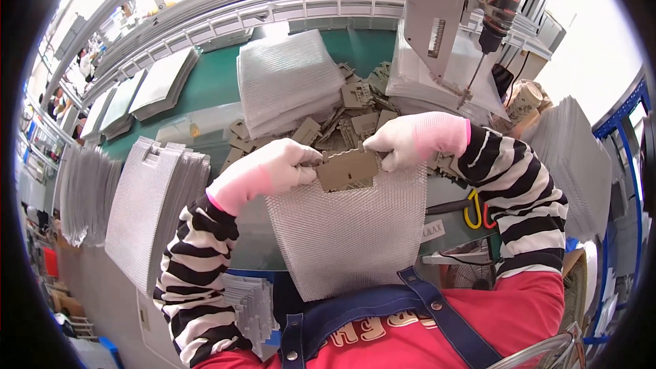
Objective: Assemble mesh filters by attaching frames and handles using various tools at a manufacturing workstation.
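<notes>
My left hand [270,167], in a white glove with a pink cuff, pinches the left end of a tan plastic plate [347,171] with a toothed top edge. At its right end, my gloved right hand [413,140] grips it between thumb and fingers. The plate lies over the far edge of a silver mesh panel [348,232], which spans from the table toward my lap. Whether the plate is seated on the panel, I cannot tell. Behind my hands a heap of similar tan plastic pieces [365,123] lies loose on the green table [219,78].
Behind the heap sits a stack of mesh panels [287,72]; more stand at the left [147,198] and right [574,164]. A power screwdriver [502,10] hangs at the upper right beside a grey bracket [434,14]. Yellow-and-red-handled tools [473,210] lie by my right forearm.
</notes>
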A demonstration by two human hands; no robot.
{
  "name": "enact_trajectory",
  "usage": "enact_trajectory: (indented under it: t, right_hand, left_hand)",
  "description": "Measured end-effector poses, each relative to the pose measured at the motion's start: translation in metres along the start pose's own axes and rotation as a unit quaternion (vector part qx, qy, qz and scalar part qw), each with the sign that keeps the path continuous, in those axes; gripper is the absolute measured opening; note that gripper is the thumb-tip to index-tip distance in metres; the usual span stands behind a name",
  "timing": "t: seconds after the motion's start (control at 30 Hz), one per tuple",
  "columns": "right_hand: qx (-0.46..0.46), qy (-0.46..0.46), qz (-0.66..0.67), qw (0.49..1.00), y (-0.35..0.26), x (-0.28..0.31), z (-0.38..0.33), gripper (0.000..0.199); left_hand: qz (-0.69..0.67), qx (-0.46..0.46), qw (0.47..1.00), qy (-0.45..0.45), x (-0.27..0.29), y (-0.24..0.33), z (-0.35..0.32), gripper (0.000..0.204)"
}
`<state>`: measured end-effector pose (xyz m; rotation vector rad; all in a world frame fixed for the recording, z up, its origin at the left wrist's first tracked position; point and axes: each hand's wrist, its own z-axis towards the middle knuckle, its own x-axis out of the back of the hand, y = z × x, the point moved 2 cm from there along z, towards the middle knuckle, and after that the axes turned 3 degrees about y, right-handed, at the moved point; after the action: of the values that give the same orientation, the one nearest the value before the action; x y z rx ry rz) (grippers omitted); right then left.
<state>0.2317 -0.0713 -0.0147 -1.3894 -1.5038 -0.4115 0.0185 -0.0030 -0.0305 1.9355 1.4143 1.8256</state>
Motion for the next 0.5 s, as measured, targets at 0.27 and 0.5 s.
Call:
enact_trajectory:
  t: [0.27, 0.5]
  right_hand:
    - [0.062, 0.258, 0.131, 0.955, 0.003, -0.016, -0.008, 0.062]
    - [0.013, 0.212, 0.157, 0.964, -0.018, -0.019, 0.017, 0.028]
  left_hand:
    - [-0.024, -0.001, 0.997, 0.076, -0.004, -0.007, -0.001, 0.034]
    - [-0.016, -0.062, 0.989, 0.131, -0.012, 0.01, -0.006, 0.034]
